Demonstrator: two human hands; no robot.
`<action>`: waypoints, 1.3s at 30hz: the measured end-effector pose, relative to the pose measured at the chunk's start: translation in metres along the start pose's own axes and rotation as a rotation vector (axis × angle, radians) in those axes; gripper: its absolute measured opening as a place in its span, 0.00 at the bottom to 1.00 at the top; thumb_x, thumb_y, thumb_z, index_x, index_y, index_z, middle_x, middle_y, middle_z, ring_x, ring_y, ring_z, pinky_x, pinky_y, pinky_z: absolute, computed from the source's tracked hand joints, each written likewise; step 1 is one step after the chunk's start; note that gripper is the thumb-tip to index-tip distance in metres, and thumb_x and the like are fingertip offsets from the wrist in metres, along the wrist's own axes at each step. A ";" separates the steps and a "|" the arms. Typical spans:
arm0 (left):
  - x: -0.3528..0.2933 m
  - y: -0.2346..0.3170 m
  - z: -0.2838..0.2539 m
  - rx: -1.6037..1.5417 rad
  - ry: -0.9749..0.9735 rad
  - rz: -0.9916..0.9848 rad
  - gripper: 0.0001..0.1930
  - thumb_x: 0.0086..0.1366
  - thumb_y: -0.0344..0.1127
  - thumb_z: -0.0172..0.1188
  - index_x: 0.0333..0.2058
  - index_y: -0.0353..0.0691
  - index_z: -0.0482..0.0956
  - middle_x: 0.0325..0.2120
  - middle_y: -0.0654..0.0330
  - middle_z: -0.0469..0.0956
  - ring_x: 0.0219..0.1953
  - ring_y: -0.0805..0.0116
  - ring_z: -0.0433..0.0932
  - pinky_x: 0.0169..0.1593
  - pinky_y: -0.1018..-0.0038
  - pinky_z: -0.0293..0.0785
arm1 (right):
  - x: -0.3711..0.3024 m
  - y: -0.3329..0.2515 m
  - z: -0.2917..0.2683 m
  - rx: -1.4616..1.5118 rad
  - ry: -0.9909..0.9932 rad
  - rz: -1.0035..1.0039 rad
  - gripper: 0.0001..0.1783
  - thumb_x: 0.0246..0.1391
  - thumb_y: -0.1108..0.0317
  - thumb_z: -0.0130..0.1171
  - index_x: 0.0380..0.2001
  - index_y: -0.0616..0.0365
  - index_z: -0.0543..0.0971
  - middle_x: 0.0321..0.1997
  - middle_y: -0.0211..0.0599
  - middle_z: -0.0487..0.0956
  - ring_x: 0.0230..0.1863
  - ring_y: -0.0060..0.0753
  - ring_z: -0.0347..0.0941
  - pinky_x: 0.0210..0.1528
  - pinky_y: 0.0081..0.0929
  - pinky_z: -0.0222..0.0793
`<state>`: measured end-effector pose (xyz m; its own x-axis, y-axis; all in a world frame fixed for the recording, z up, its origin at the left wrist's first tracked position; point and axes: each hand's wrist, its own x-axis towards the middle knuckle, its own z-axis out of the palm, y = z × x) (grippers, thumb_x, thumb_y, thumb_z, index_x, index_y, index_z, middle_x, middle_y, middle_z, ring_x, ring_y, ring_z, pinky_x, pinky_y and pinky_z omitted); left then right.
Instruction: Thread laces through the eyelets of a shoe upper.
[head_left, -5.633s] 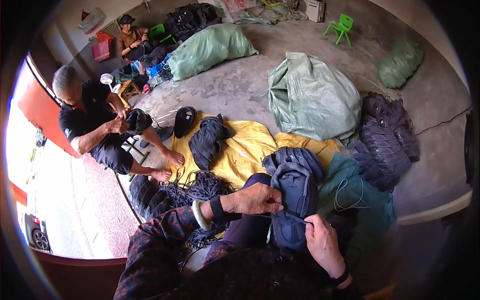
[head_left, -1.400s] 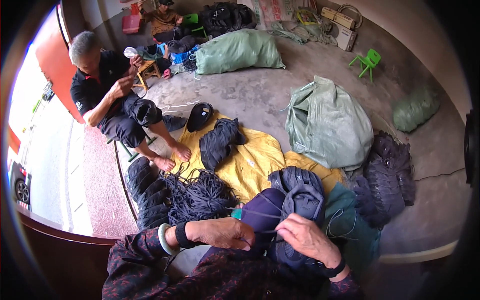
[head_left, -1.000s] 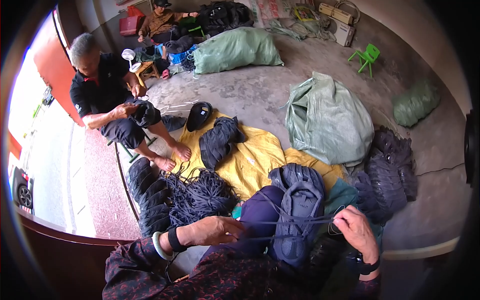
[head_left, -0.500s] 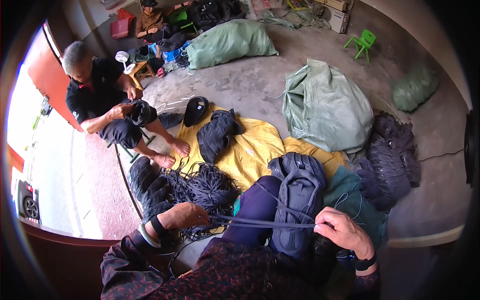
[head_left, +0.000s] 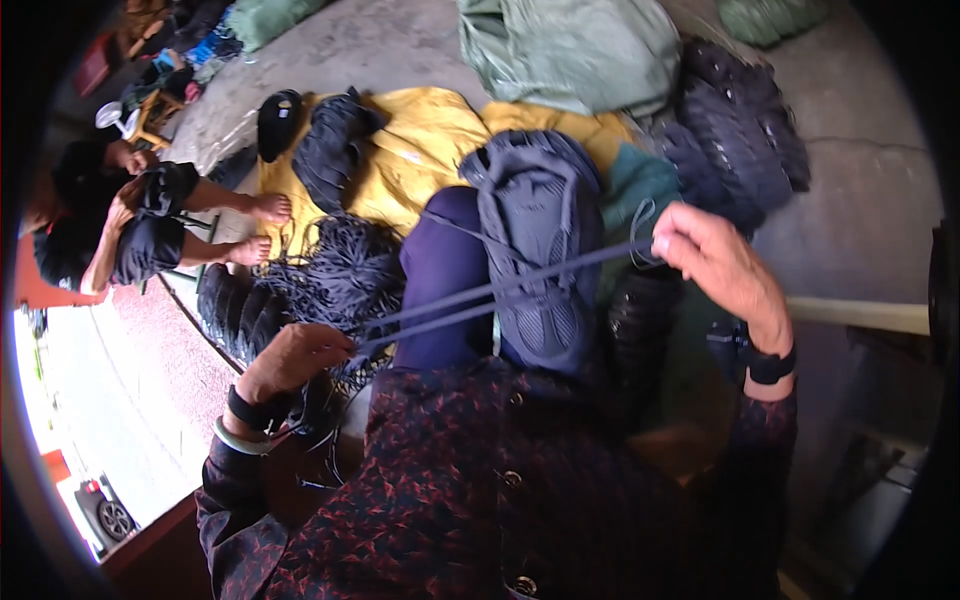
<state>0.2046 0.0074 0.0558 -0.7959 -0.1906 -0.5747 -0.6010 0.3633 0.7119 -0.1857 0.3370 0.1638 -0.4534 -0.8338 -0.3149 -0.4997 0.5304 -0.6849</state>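
Note:
A dark grey shoe upper [head_left: 545, 335] with a mesh toe lies on my lap by my knee, over another dark upper. A flat grey shoelace [head_left: 585, 264] is stretched in strands across it between my hands. My left hand [head_left: 295, 357] pinches the lace's left end, beside a tangled pile of dark laces [head_left: 340, 265]. Held higher, to the right of the shoe upper, my right hand [head_left: 725, 270] is closed on the lace's other end. A thin pale cord loop [head_left: 643, 222] shows next to the right fingers.
A yellow sheet [head_left: 430, 115] on the floor bears dark uppers [head_left: 335, 150]. Stacked uppers [head_left: 735, 140] lie at the right and more [head_left: 240, 310] at the left. A pale green sack [head_left: 590, 50] stands beyond. Another person [head_left: 110, 230] sits at the far left.
My view has tilted down and turned, so the scene has shifted. My hands have drawn farther apart, the right one going outward, with the lace now slanting up to the right.

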 end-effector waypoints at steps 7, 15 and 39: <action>0.016 0.011 0.006 0.258 -0.017 0.053 0.10 0.63 0.33 0.64 0.41 0.36 0.85 0.34 0.50 0.85 0.39 0.57 0.85 0.43 0.67 0.79 | -0.014 0.019 -0.003 -0.233 0.288 -0.093 0.08 0.63 0.69 0.58 0.36 0.64 0.75 0.29 0.39 0.76 0.30 0.39 0.74 0.38 0.33 0.69; 0.052 0.125 0.025 0.100 0.135 0.350 0.16 0.65 0.24 0.64 0.51 0.36 0.79 0.47 0.59 0.82 0.39 0.72 0.81 0.43 0.75 0.77 | -0.001 -0.037 0.040 -0.021 0.168 -0.277 0.07 0.61 0.67 0.61 0.36 0.60 0.80 0.32 0.40 0.81 0.33 0.41 0.79 0.38 0.34 0.73; 0.087 0.181 0.021 -0.013 0.029 0.744 0.03 0.70 0.29 0.61 0.36 0.36 0.78 0.39 0.57 0.80 0.36 0.72 0.79 0.41 0.73 0.75 | 0.022 -0.037 0.071 0.102 0.082 -0.330 0.05 0.62 0.72 0.61 0.37 0.64 0.79 0.33 0.37 0.78 0.34 0.32 0.76 0.39 0.29 0.71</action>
<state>0.0282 0.0757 0.1257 -0.9944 0.0773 0.0714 0.0963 0.3951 0.9136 -0.1250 0.2886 0.1357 -0.3397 -0.9404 -0.0148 -0.5550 0.2132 -0.8041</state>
